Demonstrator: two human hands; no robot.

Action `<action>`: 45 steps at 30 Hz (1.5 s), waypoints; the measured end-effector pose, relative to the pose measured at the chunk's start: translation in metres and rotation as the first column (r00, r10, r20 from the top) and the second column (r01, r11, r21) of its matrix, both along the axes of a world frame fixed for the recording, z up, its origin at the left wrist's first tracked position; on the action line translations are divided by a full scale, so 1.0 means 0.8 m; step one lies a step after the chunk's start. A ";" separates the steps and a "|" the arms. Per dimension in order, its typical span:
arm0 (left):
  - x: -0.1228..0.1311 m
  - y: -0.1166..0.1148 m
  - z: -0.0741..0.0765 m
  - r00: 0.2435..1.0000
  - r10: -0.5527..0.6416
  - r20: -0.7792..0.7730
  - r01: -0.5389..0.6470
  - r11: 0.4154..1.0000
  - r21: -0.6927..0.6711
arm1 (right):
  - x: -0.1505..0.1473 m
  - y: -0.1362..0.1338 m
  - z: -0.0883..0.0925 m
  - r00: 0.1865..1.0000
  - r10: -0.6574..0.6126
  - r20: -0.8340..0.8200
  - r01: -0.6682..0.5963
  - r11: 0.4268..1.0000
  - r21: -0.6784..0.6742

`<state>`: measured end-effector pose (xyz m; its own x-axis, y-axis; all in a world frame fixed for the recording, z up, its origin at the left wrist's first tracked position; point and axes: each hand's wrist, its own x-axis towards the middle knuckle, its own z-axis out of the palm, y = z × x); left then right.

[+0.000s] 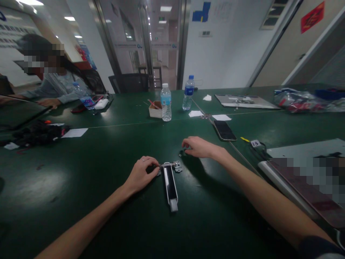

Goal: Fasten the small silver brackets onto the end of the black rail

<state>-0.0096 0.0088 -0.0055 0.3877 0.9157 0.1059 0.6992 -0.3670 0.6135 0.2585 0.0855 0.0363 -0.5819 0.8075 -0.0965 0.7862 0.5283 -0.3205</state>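
Observation:
My left hand pinches the left end of a metal hinge-like bracket, a thin crossbar with small plates that have holes. From the crossbar a long black bar with a white frame points toward me, ending in a pale tab. The fingers cover the bracket's left plate. My right hand hovers above the table to the right of the bracket, fingers curled with a gap between thumb and forefinger. Nothing shows between them. A tiny ring-shaped part lies just left of its fingertips.
Beyond my hands stand two water bottles and a small box. To the right lie a phone, a laptop and plastic-bagged items. Small parts lie near white papers. Another person sits at the far left.

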 end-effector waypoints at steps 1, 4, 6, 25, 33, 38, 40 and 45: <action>0.000 0.000 0.000 1.000 -0.003 0.000 0.003 1.000 0.011 | -0.003 -0.001 -0.002 1.000 0.015 0.006 -0.015 1.000 -0.016; 0.000 0.000 -0.001 1.000 -0.015 0.002 0.015 0.999 0.042 | -0.013 -0.006 -0.007 0.997 0.074 0.008 -0.073 0.996 -0.048; 0.001 0.000 0.000 1.000 -0.017 0.001 0.017 0.999 0.052 | -0.018 -0.007 -0.011 0.995 0.100 0.001 -0.100 0.994 -0.045; 0.000 -0.007 0.000 0.993 -0.027 0.111 0.016 0.995 0.102 | -0.080 -0.074 0.005 0.885 0.149 -0.440 -0.170 0.985 -0.007; -0.002 -0.007 0.003 0.975 0.009 0.222 -0.003 1.000 -0.025 | -0.083 -0.072 0.001 0.884 0.115 -0.452 -0.150 0.988 -0.042; -0.003 -0.008 0.007 0.954 0.006 0.301 0.028 0.994 -0.109 | -0.082 -0.075 0.005 0.905 0.147 -0.398 -0.171 0.985 -0.025; -0.004 -0.008 0.008 0.950 -0.003 0.313 0.041 0.992 -0.118 | -0.082 -0.077 0.005 0.903 0.176 -0.392 -0.198 0.980 -0.015; -0.004 -0.008 0.008 0.950 -0.019 0.310 0.047 0.995 -0.083 | -0.081 -0.077 0.003 0.900 0.192 -0.391 -0.212 0.977 -0.009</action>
